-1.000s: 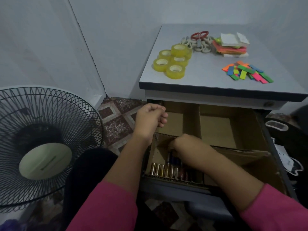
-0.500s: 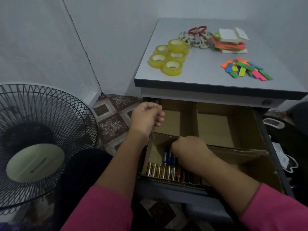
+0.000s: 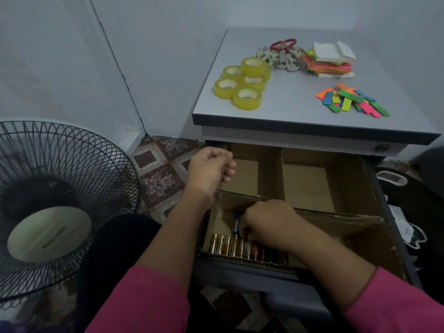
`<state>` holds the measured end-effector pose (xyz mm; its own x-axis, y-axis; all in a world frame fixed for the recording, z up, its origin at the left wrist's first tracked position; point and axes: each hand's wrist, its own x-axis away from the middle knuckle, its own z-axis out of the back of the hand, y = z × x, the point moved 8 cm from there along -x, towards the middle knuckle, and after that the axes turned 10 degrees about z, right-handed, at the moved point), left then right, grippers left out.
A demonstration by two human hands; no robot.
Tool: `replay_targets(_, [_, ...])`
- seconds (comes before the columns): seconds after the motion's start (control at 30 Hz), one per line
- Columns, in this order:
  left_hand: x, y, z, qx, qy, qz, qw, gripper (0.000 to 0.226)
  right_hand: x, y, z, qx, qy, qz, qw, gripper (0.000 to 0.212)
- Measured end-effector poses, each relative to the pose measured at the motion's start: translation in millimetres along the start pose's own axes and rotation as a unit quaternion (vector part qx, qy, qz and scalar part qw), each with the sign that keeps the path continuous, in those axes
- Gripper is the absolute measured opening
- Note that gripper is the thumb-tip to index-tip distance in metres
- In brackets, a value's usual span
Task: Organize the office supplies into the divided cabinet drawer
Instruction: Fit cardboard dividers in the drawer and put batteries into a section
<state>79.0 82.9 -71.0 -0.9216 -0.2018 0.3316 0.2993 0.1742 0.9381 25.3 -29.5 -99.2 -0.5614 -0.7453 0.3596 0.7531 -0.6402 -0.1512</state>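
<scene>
My right hand [image 3: 264, 224] is down in the near-left compartment of the drawer [image 3: 374, 179], fingers curled round a blue-tipped battery [image 3: 237, 222] that I am setting above the row of batteries [image 3: 240, 248] lying side by side against the front wall; my left hand [image 3: 209, 168] hangs over the drawer's left edge in a loose fist, and whether it holds more batteries I cannot tell, since the palm faces away. The two far compartments show only bare cardboard; the tape rolls [image 3: 242, 85], the scissors [image 3: 283, 44] on their grey chain of clips [image 3: 281, 60], the sticky notes [image 3: 329, 61] and the coloured tabs [image 3: 348, 102] all wait on the table [image 3: 288, 111]. The risk, I judge, lies in the cardboard divider [image 3: 336, 219]; it sags and looks torn, so my forearm could push it flat and let batteries roll across; nudging the row with my knuckles might knock it crooked; and the round cells could slip from a loose pinch.
</scene>
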Motion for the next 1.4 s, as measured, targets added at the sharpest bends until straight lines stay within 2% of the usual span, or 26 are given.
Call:
replay_targets(0.4, [-1.0,-0.2,-0.4,-0.013,0.002,-0.004,1.0,0.006,-7.8,0.4,-7.3,-0.03,-0.001,-0.002,1.0,0.022])
replay_targets(0.5, [-1.0,-0.2,0.2,-0.013,0.001,-0.005,1.0,0.006,-7.8,0.3,-0.5,-0.024,0.034,-0.012,0.999,0.018])
replay_targets(0.63, [-1.2,-0.6,-0.7,-0.015,0.0,-0.006,1.0,0.004,-17.7,-11.1,2.2,-0.072,0.057,0.018,0.996,0.019])
replay_targets(0.9, [-1.8,-0.6,0.1,-0.017,-0.001,-0.007,1.0,0.005,-36.3,-30.3,-9.1,-0.093,0.01,0.022,0.995,0.025])
replay_targets(1.13, [-0.6,0.8,-1.7,-0.006,-0.008,-0.001,1.0,0.004,-22.4,-7.2,1.9,-0.241,0.004,-0.024,0.97,0.025])
replay_targets(1.27, [0.6,0.4,-1.2,-0.01,-0.008,-0.001,1.0,0.004,-11.8,-2.2,-1.4,-0.183,-0.061,-0.052,0.98,0.025])
replay_targets(1.4, [0.5,0.3,-1.0,-0.012,-0.004,0.0,1.0,0.004,-12.3,-5.5,-2.7,-0.15,-0.076,-0.053,0.984,0.026])
